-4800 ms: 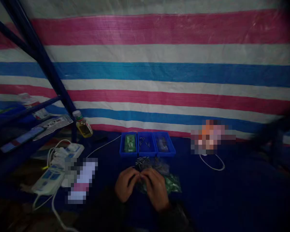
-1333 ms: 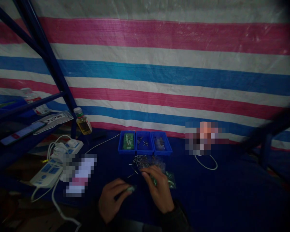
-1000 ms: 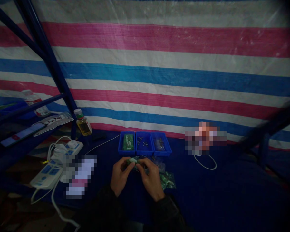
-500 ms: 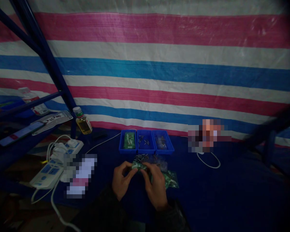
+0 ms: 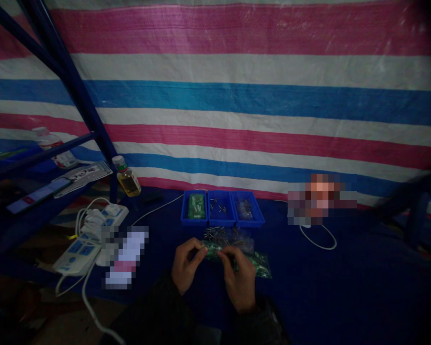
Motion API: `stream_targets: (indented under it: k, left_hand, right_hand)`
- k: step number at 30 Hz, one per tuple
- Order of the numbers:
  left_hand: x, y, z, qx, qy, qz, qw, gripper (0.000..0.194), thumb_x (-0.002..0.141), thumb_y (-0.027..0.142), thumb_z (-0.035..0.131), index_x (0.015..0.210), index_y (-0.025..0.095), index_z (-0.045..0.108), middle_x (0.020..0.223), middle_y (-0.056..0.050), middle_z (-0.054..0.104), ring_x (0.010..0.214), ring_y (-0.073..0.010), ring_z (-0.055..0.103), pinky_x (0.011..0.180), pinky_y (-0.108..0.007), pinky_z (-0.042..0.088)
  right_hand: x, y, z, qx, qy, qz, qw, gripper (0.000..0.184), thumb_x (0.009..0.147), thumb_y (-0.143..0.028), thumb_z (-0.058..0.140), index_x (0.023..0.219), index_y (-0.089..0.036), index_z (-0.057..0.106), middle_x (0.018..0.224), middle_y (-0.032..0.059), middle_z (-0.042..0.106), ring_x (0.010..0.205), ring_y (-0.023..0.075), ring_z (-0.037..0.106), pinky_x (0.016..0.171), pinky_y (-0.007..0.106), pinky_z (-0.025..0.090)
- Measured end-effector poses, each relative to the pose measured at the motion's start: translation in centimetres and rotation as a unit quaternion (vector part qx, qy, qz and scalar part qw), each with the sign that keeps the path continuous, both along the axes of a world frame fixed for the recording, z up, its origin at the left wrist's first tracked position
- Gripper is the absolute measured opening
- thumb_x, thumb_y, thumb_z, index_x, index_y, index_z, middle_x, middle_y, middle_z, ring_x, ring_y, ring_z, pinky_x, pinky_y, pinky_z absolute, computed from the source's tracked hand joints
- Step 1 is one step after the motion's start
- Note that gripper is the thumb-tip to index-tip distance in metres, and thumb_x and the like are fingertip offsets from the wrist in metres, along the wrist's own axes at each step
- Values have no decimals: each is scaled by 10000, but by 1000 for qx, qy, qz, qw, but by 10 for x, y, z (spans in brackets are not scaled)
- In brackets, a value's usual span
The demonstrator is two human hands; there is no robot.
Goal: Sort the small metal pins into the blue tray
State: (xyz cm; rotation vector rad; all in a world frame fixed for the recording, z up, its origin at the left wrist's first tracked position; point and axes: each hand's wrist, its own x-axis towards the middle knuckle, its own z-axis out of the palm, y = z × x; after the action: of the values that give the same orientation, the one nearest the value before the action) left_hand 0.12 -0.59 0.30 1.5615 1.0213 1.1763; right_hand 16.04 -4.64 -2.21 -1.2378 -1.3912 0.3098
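My left hand [image 5: 187, 266] and my right hand [image 5: 240, 278] are closed in pinches on a small green-and-clear plastic bag [image 5: 211, 249], one on each side. Fingers hide part of the bag, and I cannot make out its contents. Beside my right hand lies another green bag [image 5: 261, 265] with pale pieces inside. Just beyond my hands are a pile of small metal pins [image 5: 212, 233] and a clear bag [image 5: 244, 242]. Further back, three joined blue trays hold a green packet [image 5: 196, 206], a few pins [image 5: 221, 209] and a clear packet [image 5: 244, 210].
A white power strip [image 5: 93, 242] with plugs and cables lies at the left, beside a blurred-out phone-like shape [image 5: 127, 258]. Behind it stands a bottle of yellow liquid [image 5: 128, 179]. A blue metal frame [image 5: 81, 103] rises at left; a striped sheet [image 5: 237, 105] hangs behind.
The view has shifted slightly, so most things sit a little further right. My hands have drawn a little apart, and more of the bag shows between them.
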Motion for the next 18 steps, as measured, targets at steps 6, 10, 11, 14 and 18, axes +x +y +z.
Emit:
stream_targets:
  k: [6, 10, 11, 14, 18]
  left_hand:
    - [-1, 3, -3, -23, 3, 8, 1000, 289, 909, 351, 672, 711, 166, 572, 664, 35, 490, 632, -123, 459, 615, -229, 381]
    - [0, 3, -7, -31, -48, 43, 997, 195, 897, 343, 699, 943, 195, 582, 669, 63, 497, 611, -119, 484, 618, -222, 410]
    - [0, 3, -8, -31, -53, 51, 997, 212, 902, 342, 696, 1011, 204, 578, 658, 71, 495, 598, -119, 486, 612, -221, 411]
    - [-1, 4, -9, -18, -31, 50, 998, 194, 936, 352, 656, 1046, 194, 632, 710, 37, 571, 642, -134, 533, 632, -232, 427]
    - [-4, 4, -8, 9, -15, -7, 1000, 281, 999, 381, 547, 970, 168, 727, 911, -50, 656, 767, -171, 598, 704, -270, 463]
  right_hand:
    - [2, -2, 10, 21, -17, 58, 998, 182, 1017, -171, 508, 1018, -225, 682, 923, 46, 710, 859, 188, 684, 781, 301, 533]
    - [4, -2, 8, 24, -39, 75, 996, 341, 1026, -116, 402, 1195, -233, 674, 1084, 79, 720, 1007, 203, 693, 861, 323, 553]
    - [3, -2, 7, 25, -44, 75, 996, 356, 1023, -110, 402, 1216, -238, 672, 1100, 78, 721, 1023, 203, 693, 874, 325, 555]
    - [2, 0, 6, 27, -53, 56, 997, 313, 1006, -121, 478, 1200, -249, 687, 1086, 62, 735, 1004, 203, 705, 886, 323, 561]
    - [3, 0, 10, 32, -42, 30, 998, 219, 985, -148, 546, 1096, -233, 715, 984, 53, 735, 895, 197, 716, 807, 303, 575]
